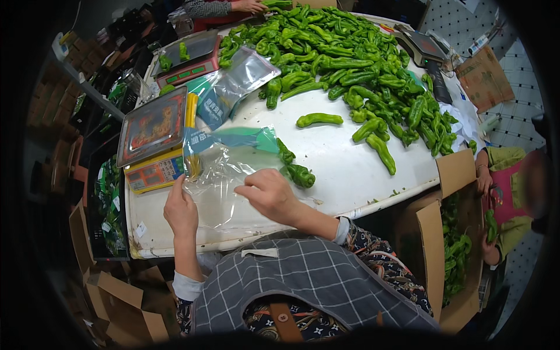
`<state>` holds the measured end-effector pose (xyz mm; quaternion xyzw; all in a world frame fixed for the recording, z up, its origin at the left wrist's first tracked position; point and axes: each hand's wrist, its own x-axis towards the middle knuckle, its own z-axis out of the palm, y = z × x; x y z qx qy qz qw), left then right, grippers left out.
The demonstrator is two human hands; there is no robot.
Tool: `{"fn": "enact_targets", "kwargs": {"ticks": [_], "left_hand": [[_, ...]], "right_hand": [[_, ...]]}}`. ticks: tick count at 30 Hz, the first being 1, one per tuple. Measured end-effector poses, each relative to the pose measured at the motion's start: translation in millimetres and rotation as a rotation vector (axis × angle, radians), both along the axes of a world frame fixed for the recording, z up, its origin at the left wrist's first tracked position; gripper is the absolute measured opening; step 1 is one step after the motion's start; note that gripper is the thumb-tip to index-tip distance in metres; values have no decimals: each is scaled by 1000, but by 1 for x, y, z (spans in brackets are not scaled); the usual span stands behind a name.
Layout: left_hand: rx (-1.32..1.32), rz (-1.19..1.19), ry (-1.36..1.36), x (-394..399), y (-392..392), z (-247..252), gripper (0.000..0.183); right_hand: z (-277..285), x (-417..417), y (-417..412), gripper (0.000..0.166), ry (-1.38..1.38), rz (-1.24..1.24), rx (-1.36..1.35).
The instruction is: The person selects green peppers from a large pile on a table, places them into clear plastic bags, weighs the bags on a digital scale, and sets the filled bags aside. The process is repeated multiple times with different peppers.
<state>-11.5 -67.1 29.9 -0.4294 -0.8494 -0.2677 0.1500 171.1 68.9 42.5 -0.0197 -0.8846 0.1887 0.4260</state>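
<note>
A clear plastic bag (pixel 218 179) with a printed teal-and-green band lies spread before me on the white table. My left hand (pixel 180 210) pinches its left edge, close to the yellow scale (pixel 153 170). Over the bag's right part is my right hand (pixel 273 197), its fingers curled and apparently gripping the film. Two green peppers (pixel 299 175) lie just beyond my right hand, partly by the bag's edge. A single long green pepper (pixel 319 119) rests farther back. More flat bags (pixel 236 83) are stacked behind the scale.
A large heap of green peppers (pixel 332 52) covers the table's far side. A red scale (pixel 188 65) stands back left; another scale (pixel 422 46) is back right. A cardboard box of peppers (pixel 455 258) is at right, beside a seated person (pixel 507 188). Another person's hand (pixel 249 6) is at the top.
</note>
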Motion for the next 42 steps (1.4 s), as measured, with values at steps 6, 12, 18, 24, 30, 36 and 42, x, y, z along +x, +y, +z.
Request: {"fn": "enact_targets", "kwargs": {"ticks": [6,12,18,24,30,36,42], "left_hand": [[-85,-251,-854,25,10,37,20],[255,-191,-870,-8,-25,21,12],[482,35,-611,-10,-18,10,11],[350,-10,-543,7,-5,-10,12],[362,-40,-564,15,7,-12,12],[289,-116,-622,23,27,-6,21],[277,-194,-604,34,39,-2,24]], "right_hand": [[-15,-16,-10,37,-163,221,-91],[-18,-2,29,40,-740,525,-472],[-20,18,70,29,-332,80,-793],[-95,34,116,24,-507,-245,-1070],[-63,49,104,27,206,321,-1715],[-46,51,75,29,396,701,-1956],[-38,45,47,24,249,789,-1772]]}}
